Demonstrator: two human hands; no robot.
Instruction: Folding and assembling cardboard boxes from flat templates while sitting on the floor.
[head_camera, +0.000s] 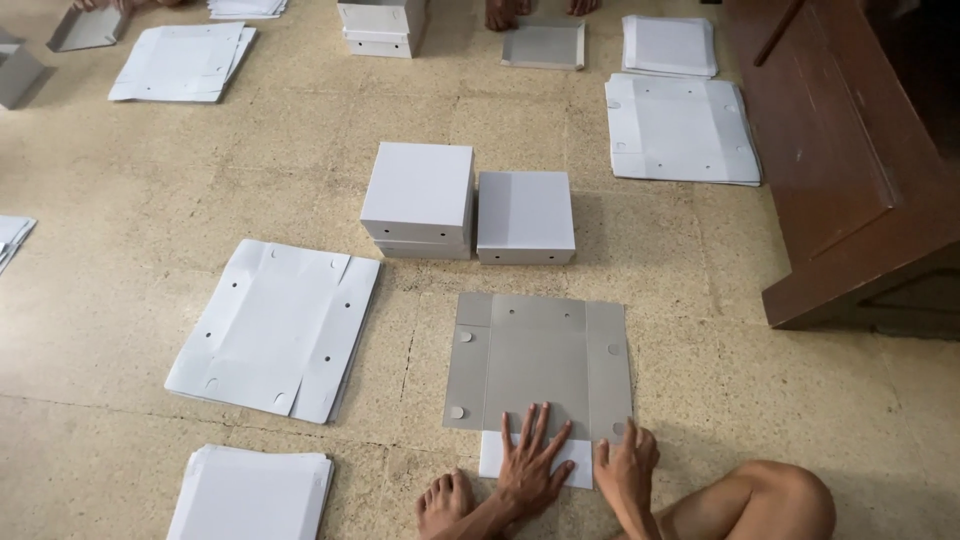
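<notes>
A single view, from a camera worn on the person's head, looks steeply down and forward over a tiled floor (120, 180). Nearest the lens, at the bottom edge, are the left hand (528, 470) and right hand (626, 467), pressed on a flat grey cardboard sheet (540, 350). Farther ahead, mid-frame, stand two white boxes (465, 205). At the far top edge, what seem to be another person's feet (500, 12) are cut off. A brown wooden cabinet (830, 150) fills the right side.
</notes>
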